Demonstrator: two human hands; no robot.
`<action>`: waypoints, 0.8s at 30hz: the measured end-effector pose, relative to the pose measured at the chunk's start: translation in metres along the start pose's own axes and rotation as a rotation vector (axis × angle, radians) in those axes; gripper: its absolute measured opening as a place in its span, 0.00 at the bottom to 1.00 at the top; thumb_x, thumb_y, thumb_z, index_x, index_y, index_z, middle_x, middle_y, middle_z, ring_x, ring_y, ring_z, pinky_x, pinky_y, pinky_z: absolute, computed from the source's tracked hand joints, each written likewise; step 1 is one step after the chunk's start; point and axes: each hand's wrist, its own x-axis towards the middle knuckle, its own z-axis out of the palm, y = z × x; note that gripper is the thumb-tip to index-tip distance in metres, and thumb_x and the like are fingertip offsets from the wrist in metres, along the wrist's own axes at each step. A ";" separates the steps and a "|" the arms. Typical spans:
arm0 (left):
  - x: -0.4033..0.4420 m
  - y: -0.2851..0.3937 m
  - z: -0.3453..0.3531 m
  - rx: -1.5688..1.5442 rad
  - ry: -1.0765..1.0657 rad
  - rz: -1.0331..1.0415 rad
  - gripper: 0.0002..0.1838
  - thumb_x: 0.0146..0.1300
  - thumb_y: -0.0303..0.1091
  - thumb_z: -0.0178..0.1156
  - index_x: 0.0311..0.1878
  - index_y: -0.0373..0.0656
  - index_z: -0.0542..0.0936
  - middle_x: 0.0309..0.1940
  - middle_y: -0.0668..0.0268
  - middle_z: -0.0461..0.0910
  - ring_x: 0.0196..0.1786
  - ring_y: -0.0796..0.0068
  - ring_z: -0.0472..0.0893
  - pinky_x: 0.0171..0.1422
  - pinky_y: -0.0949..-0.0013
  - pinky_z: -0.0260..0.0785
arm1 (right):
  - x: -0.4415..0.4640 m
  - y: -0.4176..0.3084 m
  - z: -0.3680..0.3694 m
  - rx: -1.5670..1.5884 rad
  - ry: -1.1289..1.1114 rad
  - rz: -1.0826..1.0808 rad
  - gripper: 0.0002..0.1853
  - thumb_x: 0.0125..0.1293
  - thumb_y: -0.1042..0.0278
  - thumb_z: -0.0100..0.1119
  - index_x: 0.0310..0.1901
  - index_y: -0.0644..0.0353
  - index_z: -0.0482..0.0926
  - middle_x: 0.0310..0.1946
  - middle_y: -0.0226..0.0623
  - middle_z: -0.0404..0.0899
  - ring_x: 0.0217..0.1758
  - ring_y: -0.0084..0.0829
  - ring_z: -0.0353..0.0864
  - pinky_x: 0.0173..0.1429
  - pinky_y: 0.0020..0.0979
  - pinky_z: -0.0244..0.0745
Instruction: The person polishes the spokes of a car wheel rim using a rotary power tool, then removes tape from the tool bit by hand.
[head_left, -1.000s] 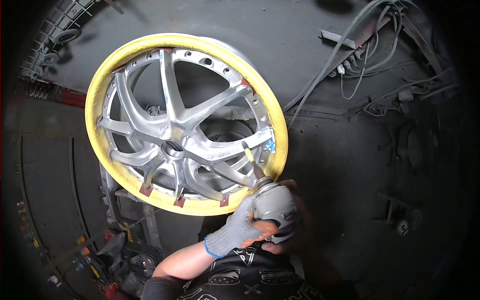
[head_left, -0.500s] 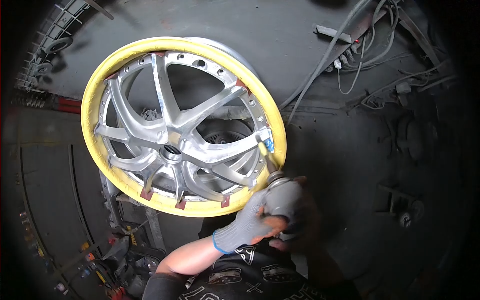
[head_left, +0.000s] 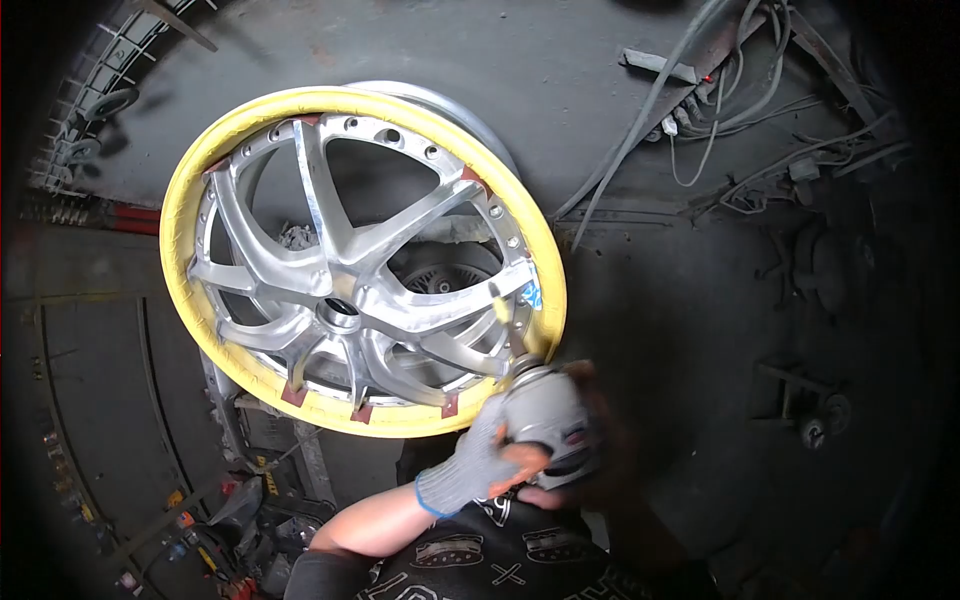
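A silver multi-spoke alloy wheel [head_left: 345, 240] is held up tilted in front of me, its outer lip wrapped in yellow tape [head_left: 180, 250]. My left hand [head_left: 480, 460], in a grey glove with orange patches, is closed around the grey body of a straight grinder [head_left: 545, 410]. On the grinder's far side, my right hand [head_left: 592, 420] is wrapped around the body, mostly lost in dark shadow. The grinder's blurred yellow tip [head_left: 501, 305] is at a spoke near the rim, beside a blue-and-white patch [head_left: 532, 295]; contact is hard to tell.
Red-brown tape pieces [head_left: 293, 394] cover parts of the lip. Grey cables [head_left: 640, 140] hang at the upper right. Tools and bags [head_left: 250, 520] lie at the lower left. A small caster wheel [head_left: 813, 432] stands on the dark floor at right.
The grinder and both hands have shifted left and slightly down, with the tip moving inward along the spoke from its outer end. The view has shifted slightly.
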 end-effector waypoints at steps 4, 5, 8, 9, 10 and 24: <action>0.000 -0.005 -0.019 0.132 0.025 0.088 0.31 0.77 0.54 0.39 0.71 0.40 0.63 0.50 0.54 0.78 0.34 0.69 0.82 0.31 0.76 0.75 | 0.005 -0.007 0.009 0.009 -0.037 0.139 0.61 0.31 0.63 0.86 0.69 0.69 0.60 0.60 0.44 0.71 0.64 0.36 0.72 0.67 0.39 0.68; 0.000 -0.003 -0.024 0.298 0.049 0.120 0.31 0.77 0.54 0.39 0.71 0.40 0.63 0.51 0.54 0.78 0.35 0.68 0.82 0.32 0.75 0.75 | 0.006 -0.005 0.010 -0.047 0.000 -0.001 0.61 0.30 0.62 0.86 0.68 0.69 0.60 0.60 0.44 0.71 0.64 0.36 0.73 0.67 0.38 0.69; 0.005 -0.001 -0.021 0.607 0.235 0.178 0.30 0.77 0.53 0.39 0.72 0.41 0.62 0.52 0.54 0.77 0.37 0.67 0.82 0.35 0.74 0.76 | -0.005 0.012 0.010 0.232 0.088 0.064 0.61 0.30 0.62 0.86 0.69 0.69 0.60 0.60 0.44 0.71 0.65 0.36 0.72 0.68 0.38 0.68; 0.005 0.001 -0.026 0.417 0.066 0.170 0.30 0.77 0.51 0.41 0.74 0.42 0.58 0.57 0.52 0.73 0.45 0.62 0.81 0.42 0.68 0.77 | -0.008 0.015 0.008 0.324 0.119 0.084 0.61 0.29 0.62 0.86 0.69 0.69 0.60 0.61 0.44 0.71 0.65 0.36 0.72 0.68 0.38 0.68; 0.005 0.002 -0.031 0.211 -0.098 0.127 0.31 0.77 0.49 0.42 0.76 0.43 0.55 0.62 0.51 0.69 0.52 0.58 0.79 0.50 0.62 0.78 | -0.009 0.015 0.002 0.165 0.071 0.116 0.61 0.29 0.61 0.86 0.69 0.69 0.60 0.61 0.45 0.71 0.65 0.36 0.72 0.68 0.39 0.68; 0.016 0.001 -0.024 0.134 -0.090 -0.005 0.31 0.77 0.53 0.40 0.72 0.40 0.62 0.56 0.53 0.75 0.47 0.62 0.80 0.43 0.66 0.77 | -0.008 0.014 0.014 0.055 0.116 0.006 0.59 0.32 0.61 0.86 0.68 0.67 0.61 0.61 0.47 0.71 0.66 0.41 0.73 0.68 0.42 0.69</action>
